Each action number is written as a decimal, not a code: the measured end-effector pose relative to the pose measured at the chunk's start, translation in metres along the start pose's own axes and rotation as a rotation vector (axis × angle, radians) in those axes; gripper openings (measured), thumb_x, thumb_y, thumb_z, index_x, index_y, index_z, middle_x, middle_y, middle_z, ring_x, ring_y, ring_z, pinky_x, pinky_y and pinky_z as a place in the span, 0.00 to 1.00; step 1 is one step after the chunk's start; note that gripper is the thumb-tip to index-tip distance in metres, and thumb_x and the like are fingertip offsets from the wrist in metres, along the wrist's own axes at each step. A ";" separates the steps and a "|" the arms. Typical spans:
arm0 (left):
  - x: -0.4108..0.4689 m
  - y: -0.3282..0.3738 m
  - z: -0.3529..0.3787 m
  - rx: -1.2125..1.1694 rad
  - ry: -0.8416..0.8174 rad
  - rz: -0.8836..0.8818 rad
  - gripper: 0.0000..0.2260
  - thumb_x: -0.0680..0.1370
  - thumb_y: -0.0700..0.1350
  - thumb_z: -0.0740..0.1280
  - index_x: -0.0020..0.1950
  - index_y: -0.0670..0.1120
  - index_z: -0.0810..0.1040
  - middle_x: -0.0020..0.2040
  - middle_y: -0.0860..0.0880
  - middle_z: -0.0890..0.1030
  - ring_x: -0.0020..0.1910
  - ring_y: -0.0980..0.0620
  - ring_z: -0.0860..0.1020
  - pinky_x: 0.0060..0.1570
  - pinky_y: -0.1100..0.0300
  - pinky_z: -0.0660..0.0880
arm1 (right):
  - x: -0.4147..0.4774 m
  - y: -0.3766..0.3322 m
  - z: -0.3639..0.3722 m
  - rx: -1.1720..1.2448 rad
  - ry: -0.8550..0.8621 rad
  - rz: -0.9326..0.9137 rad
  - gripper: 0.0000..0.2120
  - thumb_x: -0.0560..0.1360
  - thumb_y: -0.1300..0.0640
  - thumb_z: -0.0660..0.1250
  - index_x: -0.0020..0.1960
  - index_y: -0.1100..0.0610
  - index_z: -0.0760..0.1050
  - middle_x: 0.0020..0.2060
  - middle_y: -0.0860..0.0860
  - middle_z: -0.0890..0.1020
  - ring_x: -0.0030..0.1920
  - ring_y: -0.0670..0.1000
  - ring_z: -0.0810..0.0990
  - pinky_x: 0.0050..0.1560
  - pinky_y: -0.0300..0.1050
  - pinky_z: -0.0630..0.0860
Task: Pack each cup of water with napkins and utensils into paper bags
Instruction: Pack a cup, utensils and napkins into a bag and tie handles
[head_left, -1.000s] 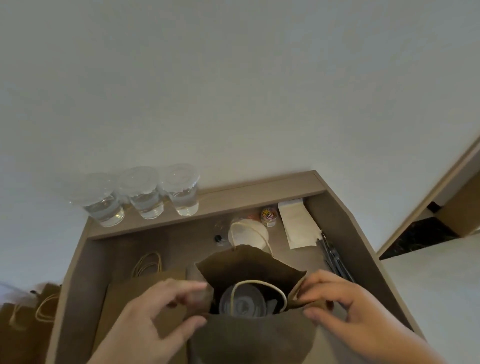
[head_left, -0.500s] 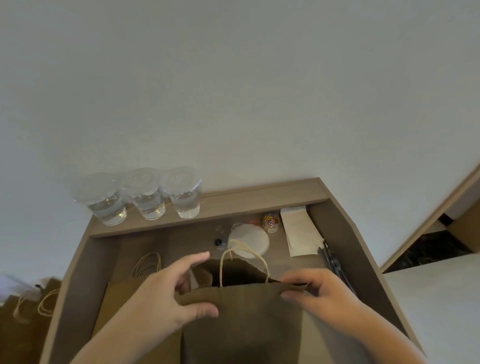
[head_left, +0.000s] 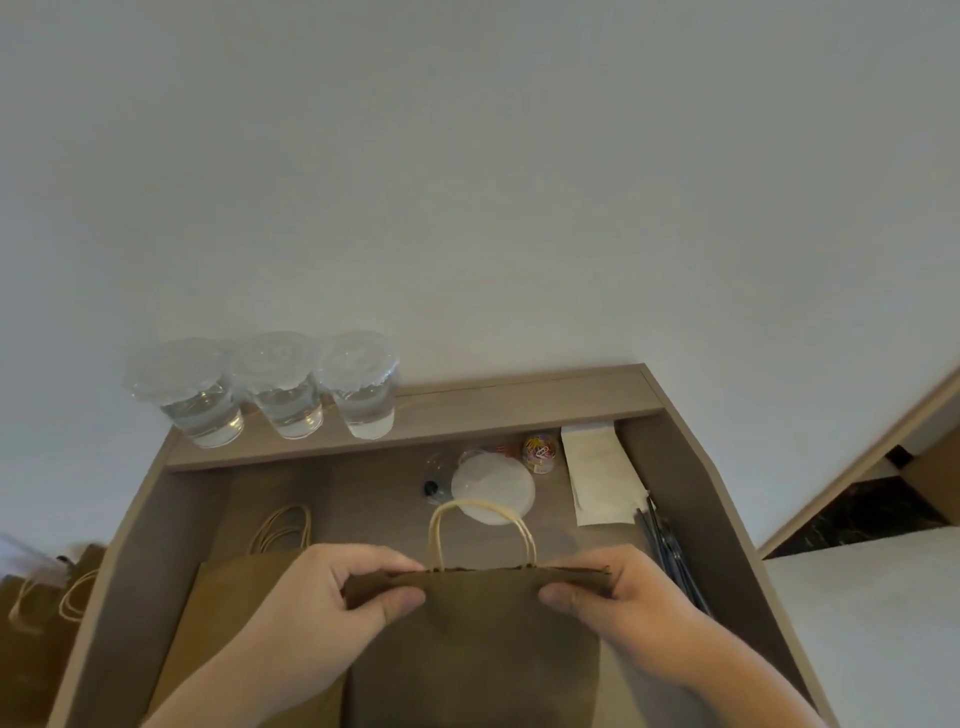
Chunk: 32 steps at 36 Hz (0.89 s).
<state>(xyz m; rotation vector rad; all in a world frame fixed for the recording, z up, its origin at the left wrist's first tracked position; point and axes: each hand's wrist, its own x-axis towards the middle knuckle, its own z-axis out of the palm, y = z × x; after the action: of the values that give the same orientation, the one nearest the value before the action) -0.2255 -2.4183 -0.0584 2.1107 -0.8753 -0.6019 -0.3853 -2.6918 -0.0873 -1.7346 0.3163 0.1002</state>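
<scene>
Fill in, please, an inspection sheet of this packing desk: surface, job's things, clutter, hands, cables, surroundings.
Surface: brown desk with a raised back ledge.
Job's things: paper bag standing, top edge closed; three lidded cups of water on the ledge; napkins and dark utensils at the right; flat bags at the left.
Clutter: white round lid, jar of coloured clips.
Hands: left hand and right hand each pinch the paper bag's top edge.
Cables: nothing seen.
Surroundings: white wall; more bags beyond the desk's left side.

desk (head_left: 363, 488) | ledge (head_left: 519, 405): three cups (head_left: 291, 400) | top: bag (head_left: 467, 639), napkins (head_left: 597, 478), utensils (head_left: 670, 551), lid (head_left: 493, 491)
</scene>
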 end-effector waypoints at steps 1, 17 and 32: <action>0.000 -0.001 0.000 -0.014 -0.004 -0.018 0.07 0.79 0.52 0.75 0.52 0.66 0.87 0.46 0.61 0.88 0.48 0.61 0.85 0.49 0.66 0.76 | 0.003 0.002 -0.003 0.044 -0.045 -0.009 0.08 0.80 0.51 0.74 0.55 0.52 0.90 0.49 0.52 0.90 0.53 0.50 0.87 0.60 0.46 0.81; -0.011 0.003 -0.010 0.172 -0.010 -0.051 0.07 0.79 0.57 0.73 0.54 0.70 0.83 0.45 0.67 0.85 0.48 0.66 0.83 0.48 0.76 0.74 | 0.174 0.074 -0.049 -0.325 0.505 0.173 0.16 0.82 0.56 0.65 0.67 0.50 0.83 0.60 0.54 0.86 0.56 0.58 0.85 0.59 0.55 0.83; -0.027 0.008 0.003 0.094 0.119 0.042 0.08 0.78 0.53 0.75 0.50 0.68 0.83 0.53 0.63 0.82 0.54 0.60 0.82 0.54 0.70 0.76 | 0.229 0.067 -0.072 -0.844 0.430 0.337 0.11 0.80 0.48 0.70 0.57 0.52 0.84 0.58 0.57 0.85 0.60 0.61 0.83 0.56 0.51 0.81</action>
<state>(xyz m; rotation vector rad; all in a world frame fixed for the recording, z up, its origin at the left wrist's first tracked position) -0.2484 -2.4030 -0.0505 2.1823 -0.8933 -0.4159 -0.1916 -2.8080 -0.1930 -2.5204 0.9906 0.1131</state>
